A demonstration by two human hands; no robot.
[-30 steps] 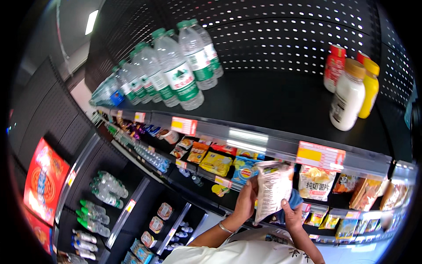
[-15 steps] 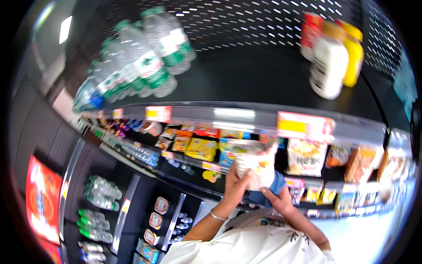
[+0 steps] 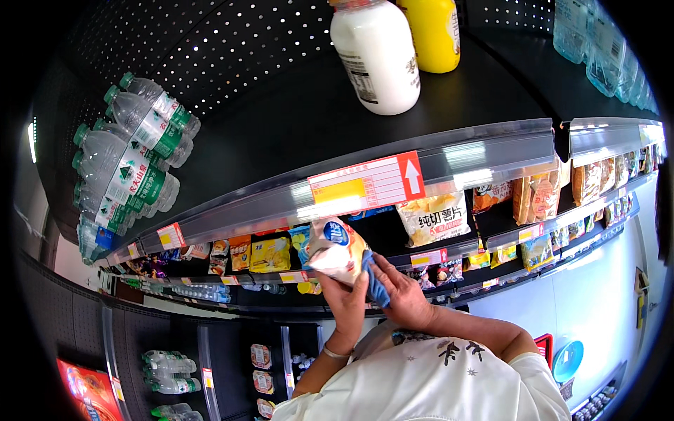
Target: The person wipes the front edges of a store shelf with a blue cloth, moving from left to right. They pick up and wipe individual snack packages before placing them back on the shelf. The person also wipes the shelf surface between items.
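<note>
A white snack bag (image 3: pixel 332 254) with a blue round mark is tilted in front of the shelf. My left hand (image 3: pixel 345 303) is closed round its lower end, thumb up along the side. My right hand (image 3: pixel 406 295) holds a folded blue cloth (image 3: pixel 376 282) against the bag's right side, its fingers bent over the cloth. Part of the cloth is hidden under those fingers. Just behind the hands, a yellow snack bag (image 3: pixel 270 255) and a larger white chip bag (image 3: pixel 433 219) stand on the shelf below the top one.
The black top shelf's clear front edge with a red price tag (image 3: pixel 365 186) juts out above my hands. On it stand a white bottle (image 3: pixel 379 59), a yellow bottle (image 3: pixel 437 35) and packs of water bottles (image 3: pixel 126 168). A blue basin (image 3: pixel 568 361) is at the lower right.
The view has swung toward the right along the shelf. The bag has turned and tilted, showing its blue mark. My right hand has brought the blue cloth up against the bag's side.
</note>
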